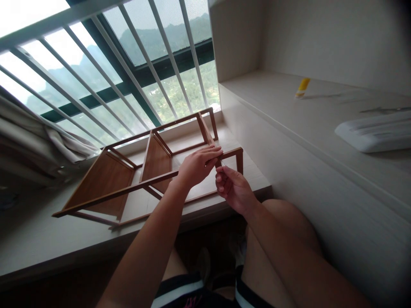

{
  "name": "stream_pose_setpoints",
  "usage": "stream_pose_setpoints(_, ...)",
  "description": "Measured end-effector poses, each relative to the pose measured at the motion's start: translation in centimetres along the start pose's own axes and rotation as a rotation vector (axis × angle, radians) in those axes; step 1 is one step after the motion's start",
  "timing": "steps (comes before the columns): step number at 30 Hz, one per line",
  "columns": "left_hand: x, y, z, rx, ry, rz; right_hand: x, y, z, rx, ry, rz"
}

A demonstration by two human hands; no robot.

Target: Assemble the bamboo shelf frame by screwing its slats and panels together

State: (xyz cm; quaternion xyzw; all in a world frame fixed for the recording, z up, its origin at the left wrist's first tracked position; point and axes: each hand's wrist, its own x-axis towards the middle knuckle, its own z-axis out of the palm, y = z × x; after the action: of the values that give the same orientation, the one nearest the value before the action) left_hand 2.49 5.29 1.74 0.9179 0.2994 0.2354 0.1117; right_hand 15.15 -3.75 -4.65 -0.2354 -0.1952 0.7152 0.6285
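Note:
A brown wooden shelf rack [156, 167] lies on its side on the pale window ledge. My left hand [197, 166] is closed over its near rail, by the joint with the end panel, fingers stretched across the wood. Just below that joint, my right hand [233, 188] pinches a thin metal piece [222, 163] between thumb and fingers. Its upper tip points at the underside of the rail; most of the piece is hidden, so I cannot tell whether it is a key or a screw.
White window bars [157, 55] stand behind the rack. On the raised pale counter [276, 98] to the right are a yellow-and-white tube [302, 87] and a white tray-like packet [372, 131]. A grey curtain [35, 137] hangs at left. The ledge's front edge is above my knees.

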Motion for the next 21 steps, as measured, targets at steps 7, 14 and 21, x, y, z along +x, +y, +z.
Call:
stream_pose_setpoints(7,-0.04,-0.14,0.03,-0.001,-0.003,-0.004,0.07,0.25,-0.11,-0.033,0.018,-0.021)
stream_pose_setpoints(14,0.02,-0.10,0.01,-0.002,-0.005,0.002,-0.14,0.39,0.03,-0.096,0.052,-0.064)
stream_pose_setpoints(21,-0.05,-0.18,0.01,0.004,-0.001,-0.001,-0.38,0.92,-0.13,-0.455,0.090,-0.240)
